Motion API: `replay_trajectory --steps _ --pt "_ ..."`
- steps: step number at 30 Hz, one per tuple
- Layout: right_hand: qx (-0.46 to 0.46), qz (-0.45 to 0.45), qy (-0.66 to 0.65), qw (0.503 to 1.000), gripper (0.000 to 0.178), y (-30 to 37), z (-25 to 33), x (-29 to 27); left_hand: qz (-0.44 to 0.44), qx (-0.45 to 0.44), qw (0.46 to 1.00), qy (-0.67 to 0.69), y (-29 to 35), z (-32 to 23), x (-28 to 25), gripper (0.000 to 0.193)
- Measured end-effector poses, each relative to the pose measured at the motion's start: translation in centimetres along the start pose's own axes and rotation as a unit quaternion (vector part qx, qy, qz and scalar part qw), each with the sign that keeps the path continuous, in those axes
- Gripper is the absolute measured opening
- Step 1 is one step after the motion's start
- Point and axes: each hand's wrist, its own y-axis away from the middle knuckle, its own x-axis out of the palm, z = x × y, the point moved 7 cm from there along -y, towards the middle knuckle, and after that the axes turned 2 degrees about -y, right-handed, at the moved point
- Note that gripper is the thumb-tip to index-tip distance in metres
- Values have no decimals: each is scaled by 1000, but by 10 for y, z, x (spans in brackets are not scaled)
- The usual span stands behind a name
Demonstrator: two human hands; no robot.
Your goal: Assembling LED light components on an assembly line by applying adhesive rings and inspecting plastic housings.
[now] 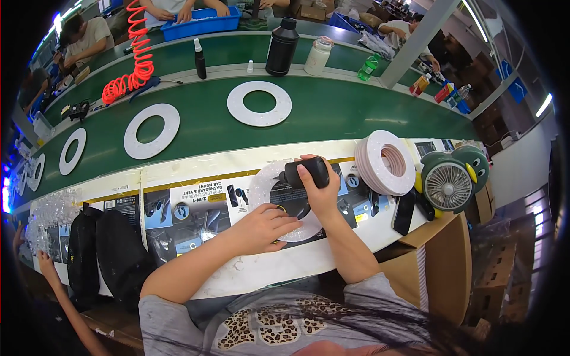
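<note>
A flat white speckled ring (261, 185) lies on the bench in front of me, over printed packaging sheets. My left hand (266, 228) is closed at its near left edge, fingers bent together across the opening. In my right hand (321, 194) is a black, thick-bodied handheld tool (304, 173), raised over the ring's right side; its narrower end points left. My fingers wrap round the body, which hides part of the ring. Something dark and curved, partly covered, shows inside the opening, so its kind is unclear.
A stack of white rings (386, 163) stands right, beside a phone (404, 212) and a green fan (448, 187). More rings (151, 131) lie on the green conveyor (202, 124). Black pouches (122, 249) sit left; an open carton (442, 267) stands lower right. Co-workers are across and at left.
</note>
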Motion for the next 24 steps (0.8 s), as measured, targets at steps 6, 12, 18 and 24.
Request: replay_trajectory --steps 6,12,18,24 --pt "5 0 4 1000 23 1 -4 -1 0 1 1000 3 2 1 2 55" --pt "-31 -26 10 999 25 -1 0 -7 17 11 1000 -6 0 -1 3 58" --pt "-23 -13 15 1000 26 1 3 2 54 2 998 35 1 -8 12 58" --pt "-1 4 0 1000 26 3 -1 6 69 5 996 56 3 -10 17 58"
